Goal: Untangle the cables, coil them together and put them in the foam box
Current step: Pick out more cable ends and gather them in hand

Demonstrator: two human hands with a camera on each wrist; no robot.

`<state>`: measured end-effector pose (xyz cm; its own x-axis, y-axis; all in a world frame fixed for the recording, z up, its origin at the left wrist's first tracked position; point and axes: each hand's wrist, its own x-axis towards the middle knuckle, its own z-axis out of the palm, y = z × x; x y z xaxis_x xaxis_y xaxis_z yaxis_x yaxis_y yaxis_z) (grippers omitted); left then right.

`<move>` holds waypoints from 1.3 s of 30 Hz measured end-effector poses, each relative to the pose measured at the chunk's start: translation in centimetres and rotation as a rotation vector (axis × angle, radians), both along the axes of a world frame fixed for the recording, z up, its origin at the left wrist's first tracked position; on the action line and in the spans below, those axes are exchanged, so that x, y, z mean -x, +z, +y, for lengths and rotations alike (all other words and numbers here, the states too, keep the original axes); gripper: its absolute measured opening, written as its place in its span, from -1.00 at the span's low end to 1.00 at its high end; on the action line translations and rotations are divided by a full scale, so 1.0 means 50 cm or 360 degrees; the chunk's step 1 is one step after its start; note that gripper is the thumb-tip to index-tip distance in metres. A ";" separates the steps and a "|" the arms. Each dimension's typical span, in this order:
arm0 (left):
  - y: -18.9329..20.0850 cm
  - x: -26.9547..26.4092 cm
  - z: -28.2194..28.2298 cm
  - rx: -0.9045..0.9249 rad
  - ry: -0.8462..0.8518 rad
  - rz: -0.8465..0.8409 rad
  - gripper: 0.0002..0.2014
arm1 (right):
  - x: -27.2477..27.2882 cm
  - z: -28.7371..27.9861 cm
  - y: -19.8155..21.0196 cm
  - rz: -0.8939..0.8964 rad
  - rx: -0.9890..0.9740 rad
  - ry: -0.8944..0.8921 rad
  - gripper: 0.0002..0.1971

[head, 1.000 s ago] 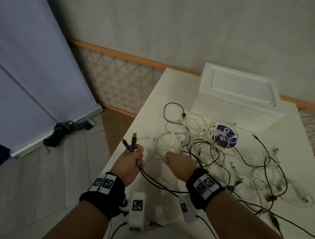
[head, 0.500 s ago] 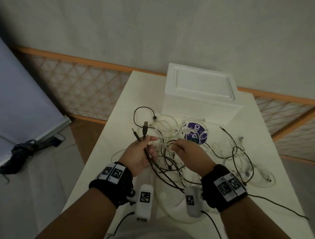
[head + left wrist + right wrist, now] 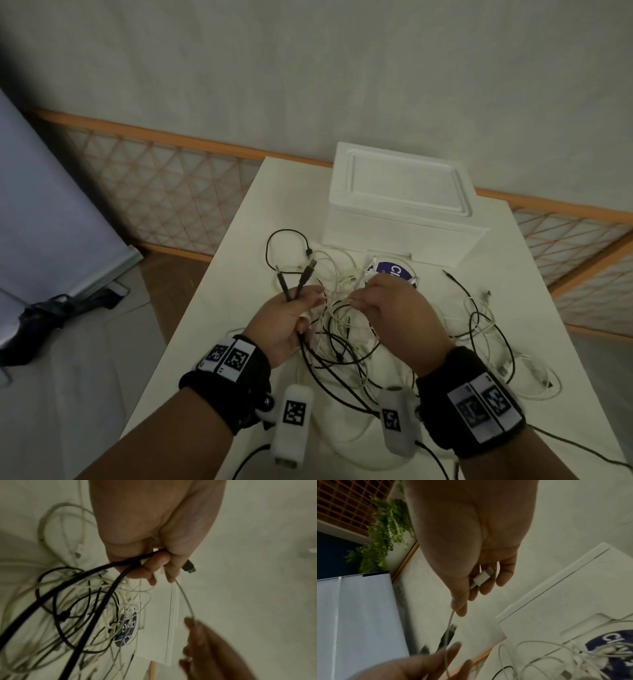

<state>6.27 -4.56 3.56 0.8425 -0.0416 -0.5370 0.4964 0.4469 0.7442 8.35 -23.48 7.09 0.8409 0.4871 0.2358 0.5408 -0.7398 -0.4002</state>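
A tangle of black and white cables [image 3: 346,329] lies on the white table [image 3: 239,260] before a closed white foam box [image 3: 400,202]. My left hand [image 3: 291,308] grips two black cable ends, whose plugs [image 3: 298,277] stick up above the fist, and the black cables [image 3: 96,582] trail down from it. My right hand [image 3: 387,305] pinches a thin white cable [image 3: 449,623] near its white plug [image 3: 482,578], which lies in the palm. That white cable [image 3: 185,597] runs between both hands, which are close together above the tangle.
A round blue sticker [image 3: 394,272] lies under the cables by the box. More loose cables [image 3: 486,329] spread to the table's right side. The floor drops off left of the table, with a black object [image 3: 44,311] and a grey screen [image 3: 44,171] there.
The head view swung right, centring the table and box. My left hand carried the black plugs right, over the tangle. My right hand rose and now meets it, holding the white cable.
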 end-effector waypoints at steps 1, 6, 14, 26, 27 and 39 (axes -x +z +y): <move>-0.004 -0.002 0.004 0.0085 0.0117 0.0046 -0.85 | 0.000 -0.014 0.001 0.0028 0.0077 0.0014 -0.80; -0.016 -0.022 0.029 0.0201 0.0478 0.0151 -0.84 | 0.016 -0.094 -0.024 0.0397 0.0784 -0.0121 -0.74; -0.032 0.015 -0.045 -0.0001 0.0313 0.0181 -0.88 | 0.036 -0.080 -0.018 0.0460 0.0758 -0.0179 -0.56; 0.013 0.009 -0.054 0.0270 0.0344 0.0287 -0.85 | 0.072 0.038 -0.003 0.0396 0.0235 0.0063 -0.81; 0.017 0.002 -0.046 0.0288 0.0354 0.0308 -0.84 | 0.085 0.027 -0.004 0.0449 0.0311 0.0139 -0.81; -0.004 -0.020 0.013 0.0334 0.0476 0.0419 -0.85 | 0.060 -0.177 -0.001 0.0706 0.0746 -0.0477 -0.68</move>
<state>7.27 -3.91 3.35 0.6699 0.0521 -0.7406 0.4829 0.7271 0.4879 5.36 -32.33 7.06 0.9227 0.1860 -0.3376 0.1466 -0.9794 -0.1389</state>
